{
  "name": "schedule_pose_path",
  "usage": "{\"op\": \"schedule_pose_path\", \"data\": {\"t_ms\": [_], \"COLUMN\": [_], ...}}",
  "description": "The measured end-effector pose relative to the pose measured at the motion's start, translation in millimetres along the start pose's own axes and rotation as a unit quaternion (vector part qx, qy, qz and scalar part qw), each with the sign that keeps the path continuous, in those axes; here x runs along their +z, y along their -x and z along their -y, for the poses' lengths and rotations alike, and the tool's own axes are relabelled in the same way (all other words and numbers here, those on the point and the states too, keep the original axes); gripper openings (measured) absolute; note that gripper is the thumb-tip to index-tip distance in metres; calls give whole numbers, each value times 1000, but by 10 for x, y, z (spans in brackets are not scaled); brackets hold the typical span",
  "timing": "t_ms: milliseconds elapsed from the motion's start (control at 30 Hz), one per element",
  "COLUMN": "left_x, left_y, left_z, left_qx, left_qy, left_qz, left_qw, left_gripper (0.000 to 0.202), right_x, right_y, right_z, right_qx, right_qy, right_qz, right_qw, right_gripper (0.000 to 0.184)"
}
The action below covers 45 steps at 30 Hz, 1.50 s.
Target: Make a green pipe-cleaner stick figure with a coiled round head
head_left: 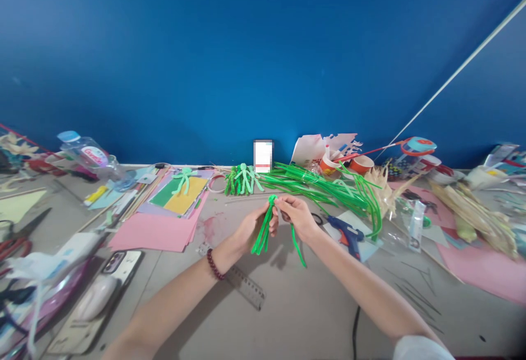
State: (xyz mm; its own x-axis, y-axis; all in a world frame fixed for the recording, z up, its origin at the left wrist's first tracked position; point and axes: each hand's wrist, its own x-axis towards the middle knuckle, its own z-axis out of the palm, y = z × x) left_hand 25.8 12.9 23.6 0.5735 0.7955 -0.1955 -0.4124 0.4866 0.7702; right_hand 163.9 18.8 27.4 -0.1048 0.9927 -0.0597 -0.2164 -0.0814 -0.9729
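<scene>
Above the middle of the table, my left hand (252,227) is closed around a bunch of bright green pipe cleaners (263,234), whose loose ends hang downward. The bunch narrows to a small rounded knot at its top. My right hand (296,215) pinches at that knot, and one pipe cleaner (297,247) dangles below the right fingers. Farther back, several finished green pipe-cleaner figures (245,178) lie against the wall. Beside them spreads a long heap of loose green pipe cleaners (312,180).
A blue glue gun (345,234) lies right of my hands. Beneath my left forearm is a clear ruler (249,289). Pink paper (152,231), a phone (74,327) and scissors (20,236) are on the left. Dried husks (476,217) lie at right; the blue wall (263,64) stands behind.
</scene>
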Motion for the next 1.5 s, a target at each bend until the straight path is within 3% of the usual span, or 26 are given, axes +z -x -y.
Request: {"op": "schedule_pose_path", "data": {"t_ms": [167,333,567,700,833,1000,1133,1233,1367,1500], "left_x": [-5,25,-2,-7,-9,-44,-57,-67,-83,-82], "left_y": [-17,4,-8,-9,-3,-14,-14,-15,-18,-4], "left_z": [9,-8,4,0,-25,0,12,-6,-16,14], "left_qx": [131,169,160,145,134,118,84,60,124,236], "left_qy": [-186,-282,-225,-197,-184,-133,-72,-73,-240,-398], "left_qz": [-115,-137,-128,-115,-93,-47,-25,-6,-101,-183], "left_qw": [967,934,953,963,969,983,994,995,958,868], "left_gripper": [32,36,32,32,36,35,29,30,28,24], "right_x": [2,-17,-57,-73,-82,-78,-60,-50,-45,-26], "right_y": [-19,-17,-9,-12,-40,-61,-33,-16,-22,-22], "right_z": [-36,-60,-35,-16,-34,-56,-17,17,18,-3], "right_qx": [-35,-50,-123,-156,-85,-5,7,2,7,8], "right_qy": [75,121,171,195,137,29,-6,2,32,43], "right_qz": [-56,-66,-26,-49,-53,-9,41,43,-21,-67], "right_qw": [995,989,977,967,985,1000,999,999,999,997], "right_gripper": [29,24,20,18,25,30,28,29,34,38]}}
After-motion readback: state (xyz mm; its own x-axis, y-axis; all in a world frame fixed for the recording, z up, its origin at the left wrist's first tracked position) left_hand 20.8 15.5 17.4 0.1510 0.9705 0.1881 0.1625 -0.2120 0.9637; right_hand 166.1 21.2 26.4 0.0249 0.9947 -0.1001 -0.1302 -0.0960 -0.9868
